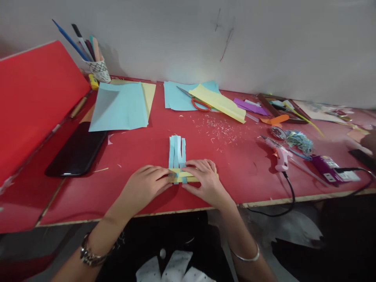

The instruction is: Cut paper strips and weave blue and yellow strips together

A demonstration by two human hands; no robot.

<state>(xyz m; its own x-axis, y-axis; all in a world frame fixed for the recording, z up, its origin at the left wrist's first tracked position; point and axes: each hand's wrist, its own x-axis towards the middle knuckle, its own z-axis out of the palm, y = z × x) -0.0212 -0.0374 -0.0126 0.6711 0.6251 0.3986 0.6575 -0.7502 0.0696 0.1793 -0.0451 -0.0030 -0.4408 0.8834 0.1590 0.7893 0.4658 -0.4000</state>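
Light blue paper strips (pixel 175 150) lie side by side on the red table, pointing away from me. Yellow paper strips (pixel 192 179) cross them near their close end, woven over and under. My left hand (pixel 148 182) pinches the left end of the crossing, fingertips slightly blurred. From the right, my right hand (pixel 205 180) grips the yellow strips, thumb near the front edge and fingers bent over the top. The yellow strips' right ends show past its knuckles. Exactly what sits under the fingertips is hidden.
Behind are blue paper sheets (pixel 120 107), orange-handled scissors (pixel 201 105), folded yellow paper (pixel 219 102) and paper scraps (pixel 219 129). A black phone (pixel 78 150) and pen cup (pixel 100 70) stand left. A glue gun (pixel 282 156) and purple power strip (pixel 329 168) lie right, with cords.
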